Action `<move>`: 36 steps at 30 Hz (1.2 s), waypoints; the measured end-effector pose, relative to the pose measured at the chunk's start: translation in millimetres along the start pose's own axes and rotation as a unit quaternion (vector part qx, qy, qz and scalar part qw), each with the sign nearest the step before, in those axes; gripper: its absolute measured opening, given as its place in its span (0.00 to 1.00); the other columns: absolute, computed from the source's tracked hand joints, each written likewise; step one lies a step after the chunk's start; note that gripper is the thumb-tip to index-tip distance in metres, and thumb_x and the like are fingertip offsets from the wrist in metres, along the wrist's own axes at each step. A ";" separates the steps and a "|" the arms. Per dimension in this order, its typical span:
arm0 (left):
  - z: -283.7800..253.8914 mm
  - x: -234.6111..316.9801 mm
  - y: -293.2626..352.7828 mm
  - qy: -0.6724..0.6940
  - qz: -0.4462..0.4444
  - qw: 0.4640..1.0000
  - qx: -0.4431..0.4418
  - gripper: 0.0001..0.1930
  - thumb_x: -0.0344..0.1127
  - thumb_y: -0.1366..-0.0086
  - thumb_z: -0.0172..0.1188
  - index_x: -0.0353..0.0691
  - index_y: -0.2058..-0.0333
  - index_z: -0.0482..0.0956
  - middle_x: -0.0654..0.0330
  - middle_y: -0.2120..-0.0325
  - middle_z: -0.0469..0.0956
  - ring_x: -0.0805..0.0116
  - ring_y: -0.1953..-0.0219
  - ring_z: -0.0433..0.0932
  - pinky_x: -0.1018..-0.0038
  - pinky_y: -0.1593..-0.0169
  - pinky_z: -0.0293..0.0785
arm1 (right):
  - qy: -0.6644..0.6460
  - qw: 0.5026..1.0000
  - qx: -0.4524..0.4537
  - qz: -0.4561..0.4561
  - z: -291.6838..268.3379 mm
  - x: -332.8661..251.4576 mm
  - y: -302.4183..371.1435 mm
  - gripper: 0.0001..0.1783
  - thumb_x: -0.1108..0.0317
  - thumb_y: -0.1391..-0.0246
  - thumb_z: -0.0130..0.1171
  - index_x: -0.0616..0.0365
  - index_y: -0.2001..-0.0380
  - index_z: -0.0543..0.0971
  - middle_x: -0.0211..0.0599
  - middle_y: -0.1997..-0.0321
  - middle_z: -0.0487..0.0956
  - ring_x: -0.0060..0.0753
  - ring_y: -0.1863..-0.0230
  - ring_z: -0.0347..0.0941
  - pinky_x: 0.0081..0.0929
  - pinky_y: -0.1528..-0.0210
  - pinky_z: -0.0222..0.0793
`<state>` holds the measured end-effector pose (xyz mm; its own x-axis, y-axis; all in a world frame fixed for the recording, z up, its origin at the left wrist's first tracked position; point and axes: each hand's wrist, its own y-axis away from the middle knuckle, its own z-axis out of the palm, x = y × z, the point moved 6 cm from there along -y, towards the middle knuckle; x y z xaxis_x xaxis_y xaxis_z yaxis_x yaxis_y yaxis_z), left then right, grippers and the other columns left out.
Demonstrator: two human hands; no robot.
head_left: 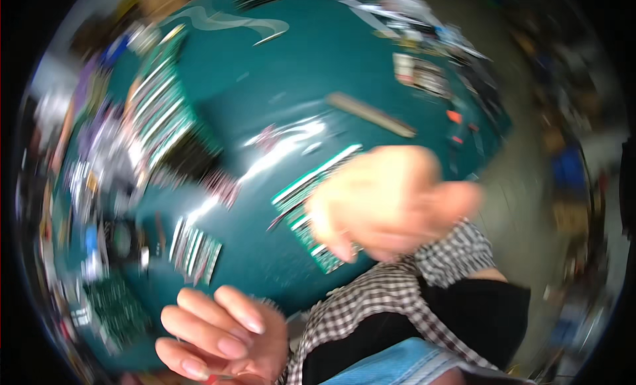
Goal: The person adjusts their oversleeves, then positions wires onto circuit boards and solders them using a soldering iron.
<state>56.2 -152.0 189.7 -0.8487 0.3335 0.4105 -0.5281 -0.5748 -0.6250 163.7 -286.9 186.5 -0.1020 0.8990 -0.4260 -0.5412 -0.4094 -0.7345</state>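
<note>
My right hand (pixel 381 199) is smeared by motion over a green circuit board (pixel 301 229) with white strips along it. The hand hides the right part of the board; whether it touches the board or holds anything is not clear. A dark reddish wire (pixel 279 219) lies across the board's left side. At the lower left, my left hand (pixel 228 338) has its fingers curled in toward the palm. A sliver of something red shows beside them at the picture's lower edge. The left thumb is hidden. A small group of striped green boards (pixel 195 251) lies beyond this hand.
A tall stack of green boards (pixel 165 113) stands far left on the green work surface (pixel 291 60). A flat brownish bar (pixel 371 113) lies beyond my right hand. More boards (pixel 116 312) are stacked at lower left. Blurred clutter lines the left side and far right corner.
</note>
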 end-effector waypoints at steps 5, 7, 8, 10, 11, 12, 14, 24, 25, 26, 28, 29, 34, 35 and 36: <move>-1.0 -17.3 24.6 -0.178 -0.078 0.969 -0.150 0.16 0.44 0.38 0.51 0.38 0.60 0.65 0.60 0.74 0.61 0.73 0.72 0.57 0.77 0.68 0.59 | 0.318 0.931 0.167 0.058 -47.8 -44.5 66.5 0.21 0.54 0.42 0.49 0.64 0.75 0.72 0.30 0.79 0.70 0.16 0.82 0.64 0.15 0.82 0.56; -7.6 -9.4 24.0 -0.247 -0.084 0.947 -0.187 0.15 0.42 0.39 0.50 0.38 0.60 0.65 0.58 0.75 0.63 0.71 0.73 0.60 0.74 0.68 0.62 | 0.402 0.878 0.235 0.109 -60.4 -50.8 78.0 0.14 0.63 0.42 0.51 0.63 0.75 0.73 0.30 0.77 0.71 0.14 0.81 0.65 0.14 0.78 0.62; -12.6 -13.7 27.5 -0.243 -0.089 0.947 -0.190 0.15 0.42 0.39 0.50 0.38 0.60 0.65 0.58 0.75 0.63 0.71 0.73 0.60 0.74 0.68 0.62 | 0.428 0.859 0.262 0.104 -69.3 -59.1 87.6 0.10 0.66 0.45 0.54 0.62 0.74 0.74 0.27 0.78 0.73 0.14 0.80 0.67 0.13 0.77 0.62; -21.7 -18.3 36.7 -0.262 -0.087 0.937 -0.214 0.13 0.35 0.42 0.56 0.37 0.62 0.65 0.53 0.75 0.68 0.66 0.77 0.66 0.72 0.73 0.70 | 0.665 0.678 0.284 0.135 -86.8 -86.2 105.2 0.07 0.67 0.48 0.58 0.61 0.72 0.76 0.26 0.78 0.75 0.14 0.77 0.69 0.13 0.75 0.65; -23.5 -22.9 42.1 -0.287 -0.105 0.926 -0.220 0.15 0.36 0.43 0.56 0.35 0.61 0.65 0.53 0.74 0.68 0.66 0.76 0.67 0.71 0.73 0.71 | 0.698 0.625 0.334 0.101 -99.3 -111.0 119.3 0.07 0.67 0.49 0.59 0.60 0.71 0.77 0.26 0.77 0.76 0.14 0.76 0.71 0.14 0.74 0.66; -20.6 -30.1 46.0 -0.272 -0.127 0.927 -0.225 0.14 0.32 0.43 0.55 0.34 0.60 0.64 0.53 0.74 0.68 0.66 0.76 0.68 0.71 0.71 0.71 | 0.728 0.565 0.383 0.067 -110.4 -140.4 136.1 0.07 0.67 0.51 0.61 0.59 0.70 0.78 0.26 0.77 0.77 0.14 0.75 0.72 0.14 0.73 0.67; -21.6 -44.4 50.9 -0.295 -0.168 0.910 -0.239 0.14 0.27 0.44 0.54 0.33 0.60 0.64 0.53 0.74 0.68 0.66 0.75 0.68 0.71 0.71 0.71 | 0.766 0.415 0.483 0.085 -135.4 -201.6 174.9 0.11 0.64 0.52 0.62 0.58 0.67 0.78 0.31 0.74 0.79 0.19 0.75 0.74 0.17 0.72 0.69; -65.6 -53.4 63.9 -0.416 -0.200 0.852 -0.248 0.10 0.17 0.58 0.47 0.33 0.74 0.74 0.54 0.75 0.73 0.65 0.74 0.71 0.73 0.71 0.68 | 0.713 0.297 0.547 0.322 -198.5 -206.4 177.4 0.40 0.37 0.62 0.62 0.67 0.60 0.77 0.45 0.72 0.78 0.35 0.72 0.77 0.29 0.66 0.71; -70.4 -54.9 66.9 -0.427 -0.187 0.849 -0.248 0.11 0.17 0.59 0.49 0.34 0.73 0.75 0.55 0.75 0.74 0.64 0.73 0.72 0.73 0.70 0.68 | 0.719 0.276 0.558 0.309 -200.9 -218.4 189.8 0.40 0.37 0.62 0.63 0.68 0.61 0.78 0.41 0.72 0.77 0.33 0.73 0.75 0.28 0.69 0.70; -74.9 -58.4 68.0 -0.425 -0.193 0.851 -0.240 0.11 0.18 0.58 0.51 0.34 0.72 0.76 0.56 0.75 0.74 0.63 0.73 0.73 0.72 0.69 0.69 | 0.686 0.321 0.569 0.321 -214.9 -234.2 218.5 0.38 0.35 0.61 0.60 0.65 0.66 0.79 0.37 0.71 0.77 0.27 0.72 0.71 0.24 0.72 0.67; -86.8 -54.5 67.0 -0.419 -0.189 0.862 -0.213 0.11 0.18 0.56 0.52 0.35 0.72 0.76 0.56 0.74 0.74 0.62 0.71 0.73 0.72 0.67 0.68 | 0.690 0.296 0.571 0.331 -214.7 -248.1 232.6 0.45 0.26 0.67 0.56 0.65 0.68 0.79 0.37 0.72 0.76 0.30 0.71 0.70 0.30 0.72 0.66; -96.4 -47.9 69.7 -0.436 -0.183 0.859 -0.196 0.10 0.18 0.55 0.52 0.35 0.72 0.76 0.57 0.73 0.73 0.62 0.71 0.73 0.71 0.67 0.68 | 0.688 0.249 0.567 0.377 -214.1 -249.8 231.1 0.46 0.25 0.67 0.55 0.65 0.69 0.79 0.38 0.74 0.75 0.32 0.73 0.69 0.29 0.73 0.65; -128.2 -43.8 80.6 -0.453 -0.212 0.860 -0.106 0.09 0.18 0.53 0.52 0.36 0.71 0.75 0.58 0.73 0.74 0.63 0.71 0.73 0.71 0.66 0.68 | 0.719 0.194 0.508 0.433 -303.4 -294.1 263.1 0.41 0.28 0.60 0.52 0.65 0.83 0.76 0.33 0.85 0.70 0.27 0.82 0.65 0.28 0.79 0.61; -130.5 -44.4 80.4 -0.453 -0.219 0.859 -0.099 0.09 0.18 0.53 0.52 0.36 0.71 0.75 0.58 0.73 0.74 0.63 0.71 0.73 0.71 0.67 0.68 | 0.724 0.190 0.502 0.433 -309.4 -291.6 260.2 0.41 0.28 0.60 0.52 0.65 0.82 0.76 0.33 0.85 0.70 0.28 0.82 0.66 0.28 0.79 0.61; -130.3 -42.9 78.6 -0.454 -0.222 0.858 -0.092 0.09 0.18 0.53 0.52 0.36 0.71 0.76 0.58 0.73 0.74 0.63 0.71 0.73 0.71 0.67 0.68 | 0.729 0.189 0.496 0.432 -314.7 -287.6 250.8 0.41 0.28 0.60 0.52 0.65 0.82 0.76 0.34 0.85 0.70 0.28 0.82 0.66 0.28 0.79 0.61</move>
<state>47.5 -114.1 36.5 -0.2354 -0.2790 0.9310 -0.8604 -0.3856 -0.3331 320.0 -697.1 -41.5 -0.5632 -0.7313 -0.3848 -0.8120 0.5761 0.0936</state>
